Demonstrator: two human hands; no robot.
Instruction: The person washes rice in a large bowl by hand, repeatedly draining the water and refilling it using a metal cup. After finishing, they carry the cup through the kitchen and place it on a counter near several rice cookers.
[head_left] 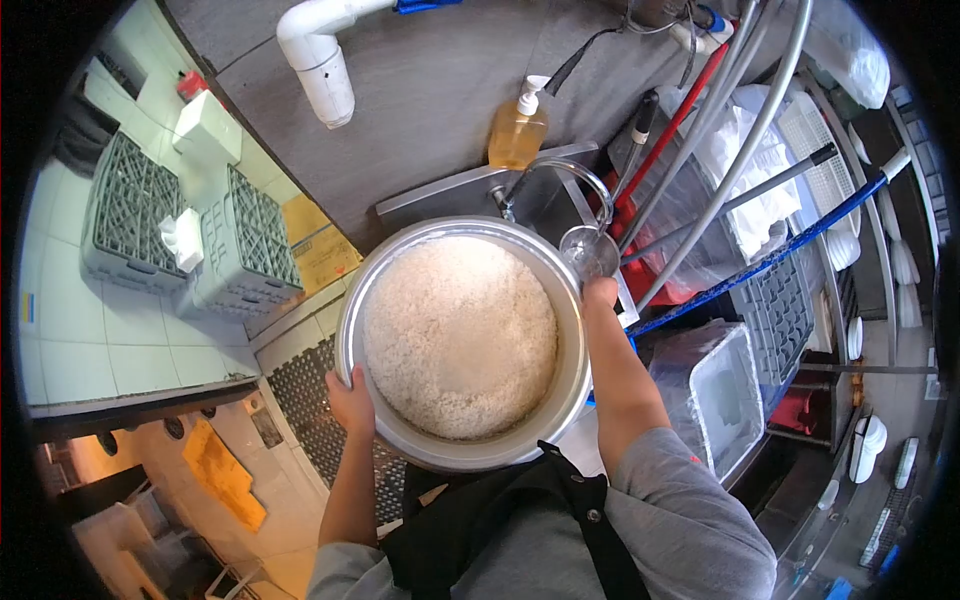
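Note:
A large round metal pot (352, 330) full of white rice grains (460, 340) is in front of my body, beside the small sink. My left hand (352, 400) grips the pot's outer side at the lower left, thumb near the rim. To the right of the pot, my right hand (600, 292) is closed on the near end of a clear cup (588, 252); its fingers are partly hidden. The cup is under the curved metal faucet (580, 172). Whether water is running cannot be made out.
A soap pump bottle (518, 130) stands behind the metal sink (440, 195). Several poles (745, 150) and a blue one (770, 250) lean on the right. Clear plastic bins (710, 390) are below them. Grey racks (245, 240) stand at left, a perforated mat (310, 400) on the floor.

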